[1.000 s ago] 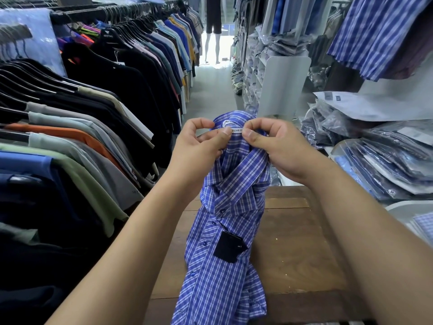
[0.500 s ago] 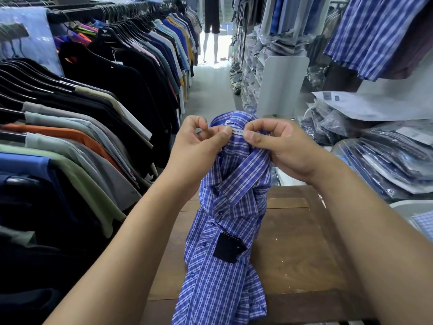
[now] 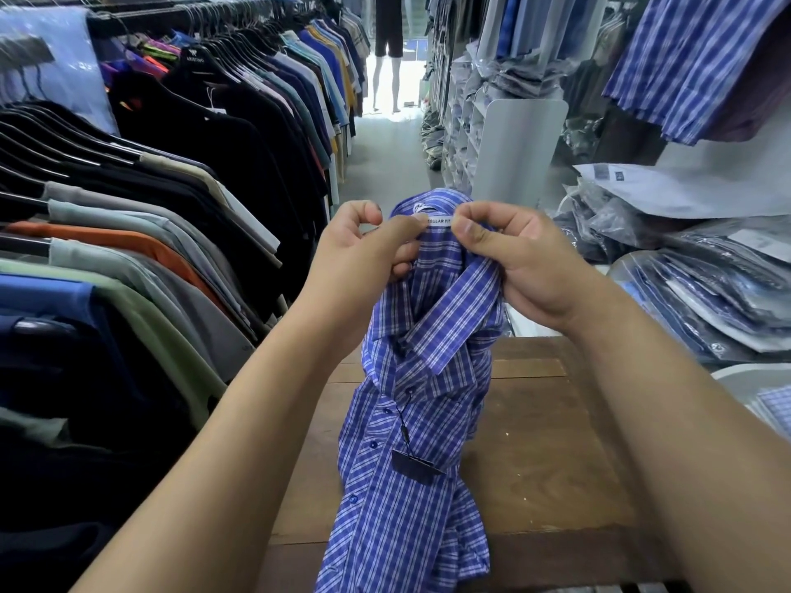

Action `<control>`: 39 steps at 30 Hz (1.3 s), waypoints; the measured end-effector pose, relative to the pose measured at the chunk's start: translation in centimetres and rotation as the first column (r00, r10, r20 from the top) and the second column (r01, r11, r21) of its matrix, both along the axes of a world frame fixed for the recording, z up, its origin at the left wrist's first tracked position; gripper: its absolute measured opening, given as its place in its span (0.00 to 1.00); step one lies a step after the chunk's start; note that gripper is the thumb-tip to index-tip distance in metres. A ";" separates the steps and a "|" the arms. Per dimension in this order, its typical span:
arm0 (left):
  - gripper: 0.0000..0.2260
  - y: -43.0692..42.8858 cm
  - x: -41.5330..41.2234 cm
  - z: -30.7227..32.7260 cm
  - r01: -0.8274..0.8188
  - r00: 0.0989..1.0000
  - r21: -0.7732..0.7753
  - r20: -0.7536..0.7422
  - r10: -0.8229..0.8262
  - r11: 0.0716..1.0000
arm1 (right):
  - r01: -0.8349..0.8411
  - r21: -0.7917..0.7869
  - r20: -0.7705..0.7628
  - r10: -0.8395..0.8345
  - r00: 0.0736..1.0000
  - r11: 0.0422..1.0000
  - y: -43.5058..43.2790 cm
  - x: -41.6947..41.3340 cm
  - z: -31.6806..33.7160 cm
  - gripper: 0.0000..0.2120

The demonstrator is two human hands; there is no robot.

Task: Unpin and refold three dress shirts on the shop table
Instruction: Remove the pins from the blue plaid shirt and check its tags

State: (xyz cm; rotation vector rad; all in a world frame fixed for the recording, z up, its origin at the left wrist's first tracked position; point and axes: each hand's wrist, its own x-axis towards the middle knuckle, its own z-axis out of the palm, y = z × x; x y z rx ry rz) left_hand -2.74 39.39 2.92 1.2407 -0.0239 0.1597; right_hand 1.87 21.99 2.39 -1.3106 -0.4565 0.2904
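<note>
Slightly more of the white collar label (image 3: 438, 222) is uncovered than half a second ago, the thumbs having been drawn apart. The blue checked shirt (image 3: 428, 528) is held upright over the wooden table (image 3: 556, 464), its collar pinched by the left hand (image 3: 364, 254) and gripped by the right hand (image 3: 526, 267). A dark hang tag (image 3: 417, 464) dangles at its front. Hung garments (image 3: 171, 207) are crowded at the left, and bagged shirts (image 3: 706, 301) are stacked at the right. The label's first letters are covered by the left thumb, and the shirt's hem is cut off below.
</note>
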 end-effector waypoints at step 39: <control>0.17 0.5 0.0 -2.2 -0.058 0.984 0.403 -0.128 0.120 0.913 | 0.066 0.010 -0.041 -0.065 0.997 0.998 0.0 0.5 0.1 0.06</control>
